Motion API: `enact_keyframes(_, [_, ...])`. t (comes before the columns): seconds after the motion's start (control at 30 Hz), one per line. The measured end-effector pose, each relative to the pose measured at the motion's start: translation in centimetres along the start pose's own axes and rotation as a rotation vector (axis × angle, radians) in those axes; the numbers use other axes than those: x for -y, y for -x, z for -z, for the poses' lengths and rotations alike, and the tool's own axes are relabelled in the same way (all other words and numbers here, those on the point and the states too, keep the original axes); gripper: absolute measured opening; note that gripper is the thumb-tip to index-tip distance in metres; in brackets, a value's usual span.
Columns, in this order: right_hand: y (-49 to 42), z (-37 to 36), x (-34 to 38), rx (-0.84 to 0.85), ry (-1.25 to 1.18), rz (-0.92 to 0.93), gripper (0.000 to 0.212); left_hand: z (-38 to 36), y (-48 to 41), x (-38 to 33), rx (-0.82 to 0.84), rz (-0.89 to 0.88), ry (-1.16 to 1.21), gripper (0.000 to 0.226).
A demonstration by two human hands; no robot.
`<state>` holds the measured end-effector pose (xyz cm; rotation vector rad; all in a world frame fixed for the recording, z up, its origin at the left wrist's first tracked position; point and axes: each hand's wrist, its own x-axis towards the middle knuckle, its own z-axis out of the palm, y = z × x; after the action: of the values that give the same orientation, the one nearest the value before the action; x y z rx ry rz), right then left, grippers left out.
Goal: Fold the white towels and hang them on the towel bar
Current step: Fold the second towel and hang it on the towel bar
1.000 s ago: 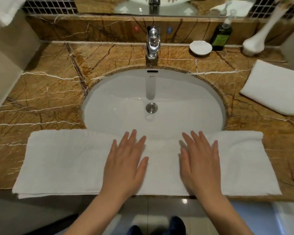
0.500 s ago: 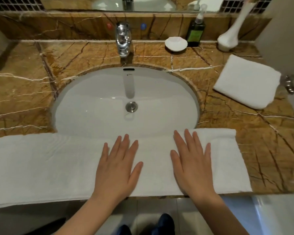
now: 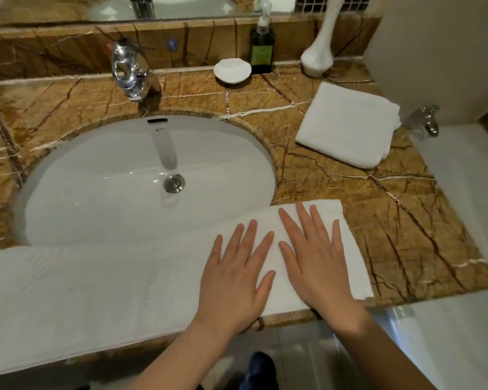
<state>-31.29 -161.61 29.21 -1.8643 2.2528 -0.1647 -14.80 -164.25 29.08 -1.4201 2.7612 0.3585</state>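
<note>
A long white towel [image 3: 90, 294], folded lengthwise into a strip, lies along the front edge of the brown marble counter [image 3: 406, 220] and over the front rim of the sink [image 3: 141, 181]. My left hand [image 3: 234, 274] and my right hand [image 3: 316, 257] rest flat side by side on its right end, fingers straight and spread. A second white towel [image 3: 347, 125], folded into a square, lies at the back right of the counter. No towel bar is in view.
A chrome tap [image 3: 130, 71] stands behind the sink. A white soap dish [image 3: 231, 70], a dark soap bottle [image 3: 262, 49] and a white vase [image 3: 319, 52] line the back ledge. A white tub with a chrome fitting [image 3: 428, 119] adjoins on the right.
Both hands have slid to the right along the towel and now lie close together on its right end. The view has turned right as well.
</note>
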Motion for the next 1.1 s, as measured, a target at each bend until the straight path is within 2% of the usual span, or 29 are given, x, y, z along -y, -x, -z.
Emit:
enact_keyframes(0.23, [0.0,0.8,-2.5,0.024,0.058,0.007,0.056,-0.5,-0.6,-2.7,-0.008,0.012,0.015,0.058])
enact_keyframes(0.33, [0.3,1.0,-2.1,0.021,0.072,-0.031,0.057,-0.1,-0.6,-3.2,0.006,0.006,0.009,0.057])
enact_keyframes(0.4, [0.1,1.2,-1.0,0.017,0.029,0.006,0.057,0.5,-0.3,-2.7,-0.015,-0.001,0.063,0.056])
enact_keyframes(0.5, [0.5,0.9,0.3,0.077,0.024,0.169,0.054,2.4,1.1,0.9,-0.113,0.113,0.167,0.053])
enact_keyframes(0.6, [1.1,0.5,0.1,0.104,0.051,0.164,0.054,4.1,3.7,8.4,-0.22,0.372,0.145,0.056])
enact_keyframes(0.67, [1.5,0.5,-0.1,0.112,0.072,0.136,0.055,4.7,6.0,13.9,-0.205,0.579,0.117,0.053])
enact_keyframes(0.73, [1.8,0.4,-0.2,0.117,0.08,0.111,0.056,4.7,8.4,18.1,-0.144,0.689,0.087,0.054])
enact_keyframes(0.9, [1.2,0.3,2.4,0.112,0.059,0.105,0.057,4.0,11.7,21.7,-0.13,0.612,0.079,0.059])
enact_keyframes(1.1, [1.6,-0.7,4.2,0.098,0.057,0.024,0.057,3.3,14.6,23.6,-0.176,0.725,0.078,0.062])
